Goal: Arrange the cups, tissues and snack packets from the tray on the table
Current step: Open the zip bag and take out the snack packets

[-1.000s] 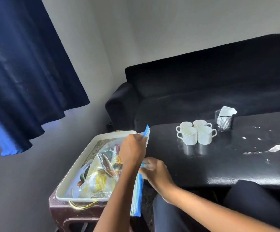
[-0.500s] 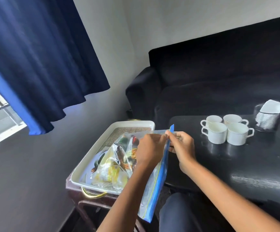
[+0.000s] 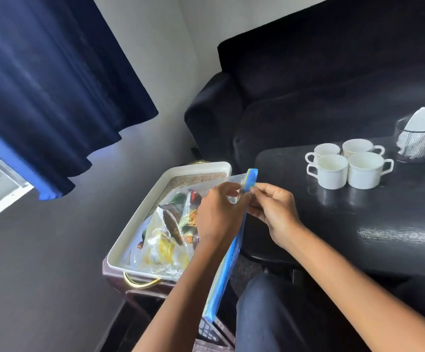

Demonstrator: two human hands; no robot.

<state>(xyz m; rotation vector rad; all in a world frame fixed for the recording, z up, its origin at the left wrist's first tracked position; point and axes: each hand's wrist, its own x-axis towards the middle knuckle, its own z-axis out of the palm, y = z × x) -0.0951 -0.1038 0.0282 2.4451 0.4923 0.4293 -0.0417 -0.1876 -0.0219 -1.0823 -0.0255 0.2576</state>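
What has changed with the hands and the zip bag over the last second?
The right hand rose from low on the clear blue-edged zip bag to its top corner, pinching opposite the left hand. Four white cups and the mesh tissue holder stayed put.

left hand (image 3: pixel 220 212), right hand (image 3: pixel 272 209), fingers pinching

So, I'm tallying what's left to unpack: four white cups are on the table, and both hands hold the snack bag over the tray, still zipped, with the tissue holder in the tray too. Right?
Not quite: in the head view the tissue holder stands on the table beside the cups, not in the tray.
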